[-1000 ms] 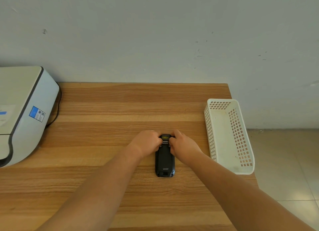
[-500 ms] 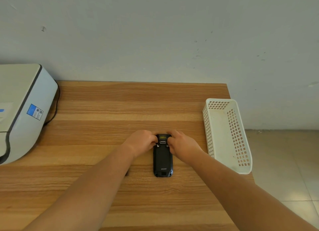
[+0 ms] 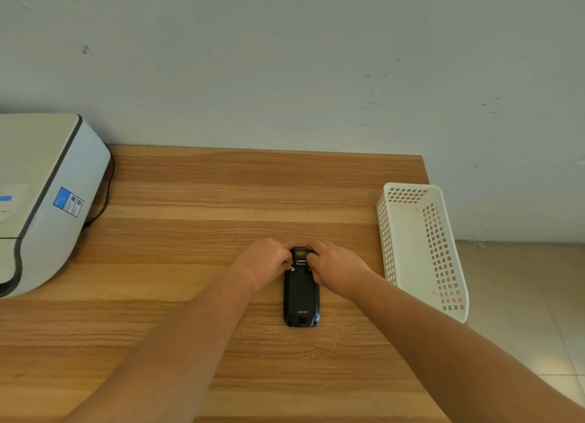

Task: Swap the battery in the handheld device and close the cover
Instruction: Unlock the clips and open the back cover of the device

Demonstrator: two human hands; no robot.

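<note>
Both hands grip the far end of the black device on the table

The left hand (image 3: 267,263) and the right hand (image 3: 335,266) have their fingers curled around the top end of the handheld device (image 3: 301,296), one hand on each side, with the fingertips pressed near two small round fasteners there. The device lies flat with its back side up (the cover (image 3: 300,291) sits in place on it, and a small logo shows near the lower end), in the middle of the wooden table (image 3: 221,194). To the right, near the table edge, stands a white plastic basket (image 3: 387,258) with holes in its walls. At the far left sits a grey-white machine (image 3: 47,201), and a black cable (image 3: 106,198) runs behind it
</note>
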